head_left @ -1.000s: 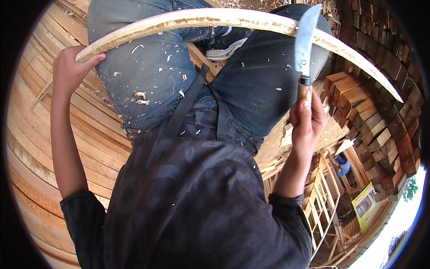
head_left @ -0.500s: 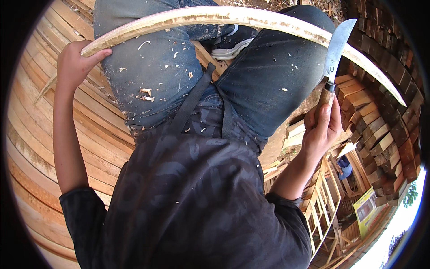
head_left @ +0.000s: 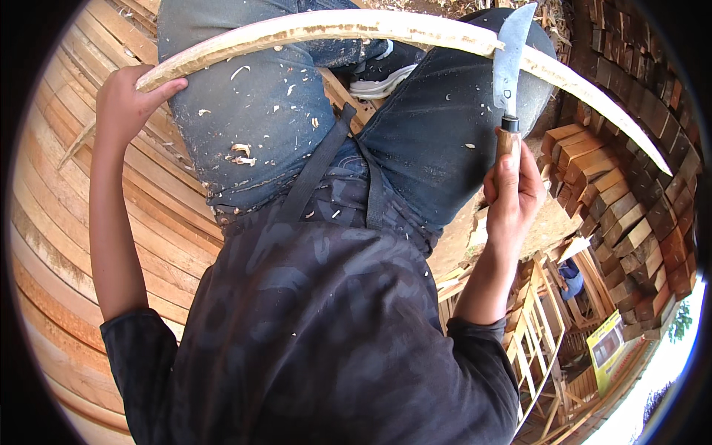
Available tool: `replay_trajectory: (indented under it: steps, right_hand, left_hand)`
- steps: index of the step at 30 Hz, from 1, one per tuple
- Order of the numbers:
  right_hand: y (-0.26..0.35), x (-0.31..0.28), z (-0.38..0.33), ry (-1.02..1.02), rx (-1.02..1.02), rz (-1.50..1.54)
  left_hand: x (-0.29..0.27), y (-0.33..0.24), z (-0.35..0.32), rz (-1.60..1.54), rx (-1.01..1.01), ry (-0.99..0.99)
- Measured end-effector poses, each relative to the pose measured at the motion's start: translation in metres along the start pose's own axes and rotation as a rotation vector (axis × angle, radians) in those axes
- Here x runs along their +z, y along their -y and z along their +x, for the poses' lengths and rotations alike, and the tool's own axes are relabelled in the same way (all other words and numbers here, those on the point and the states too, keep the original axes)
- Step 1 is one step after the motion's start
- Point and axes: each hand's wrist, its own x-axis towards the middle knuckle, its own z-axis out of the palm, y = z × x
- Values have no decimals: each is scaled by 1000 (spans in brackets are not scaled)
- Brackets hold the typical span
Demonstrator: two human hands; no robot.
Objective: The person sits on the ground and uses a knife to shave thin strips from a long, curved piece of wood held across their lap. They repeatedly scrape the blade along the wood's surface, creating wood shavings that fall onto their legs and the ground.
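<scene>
A long, pale, curved wooden strip (head_left: 334, 26) lies across my lap, over my jeans flecked with wood shavings. My left hand (head_left: 122, 100) grips the strip near its left end. My right hand (head_left: 512, 189) is closed around the wooden handle of a knife (head_left: 508, 67). Its broad steel blade points upward and rests against the strip near my right knee. A dark strap runs down my front between the legs.
Stacked wooden planks (head_left: 67, 245) curve along the left. Piles of short wooden blocks (head_left: 615, 200) rise at the right. Below them stand wooden frames (head_left: 538, 341) and a yellow box (head_left: 608, 345). A dark shoe (head_left: 386, 70) shows between my knees.
The knife has slid back left along the strip from its far-right position half a second ago. My left hand keeps its hold on the strip's left end.
</scene>
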Motion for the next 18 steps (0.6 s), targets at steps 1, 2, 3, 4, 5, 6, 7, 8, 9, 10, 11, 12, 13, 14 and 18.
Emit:
replay_trajectory:
  steps: [1, 2, 3, 4, 5, 6, 7, 8, 9, 10, 11, 12, 13, 14, 18]
  right_hand:
    - [-5, -11, 9, -49, -101, 18]
    - [-7, -8, 15, -185, -132, 258]
    - [-5, -5, 15, -171, -90, 300]
    - [-2, -1, 14, -157, -47, 343]
    - [3, 10, 6, -90, -28, 171]
    - [7, 18, -1, -23, -8, 0]
    - [2, 4, 3, 29, 37, 53]
    - [2, -2, 12, -48, -40, 56]
    - [1, -6, 17, -123, -84, 284]
    - [0, -8, 21, -197, -128, 512]
    - [0, -2, 17, -218, -81, 377]
    - [0, 9, 10, -5, -33, -50]
    - [4, 13, 4, 25, -1, -45]
    - [9, 13, 3, 55, 20, -49]
    - [6, 9, 18, -228, -19, 470]
  left_hand:
    - [1, -1, -3, -12, -9, -17]
    - [1, 0, -2, -4, -6, -2]
    - [0, 1, 2, 4, -5, 13]
    - [1, 1, 3, 12, -3, 28]
    - [0, 0, 4, 17, -19, 49]
    - [-1, -1, 3, 22, -35, 69]
    - [-2, -2, 4, 26, -51, 88]
    - [-1, -1, 2, 12, -38, 72]
    - [0, 1, 1, -1, -25, 55]
    - [1, 2, 0, -14, -13, 38]
    - [0, 2, 1, -7, -18, 45]
    - [0, -1, 4, 1, -22, 52]
    - [-1, -2, 5, 9, -27, 59]
    - [0, 0, 3, 5, -22, 48]
    - [2, 5, 4, -1, -10, 40]
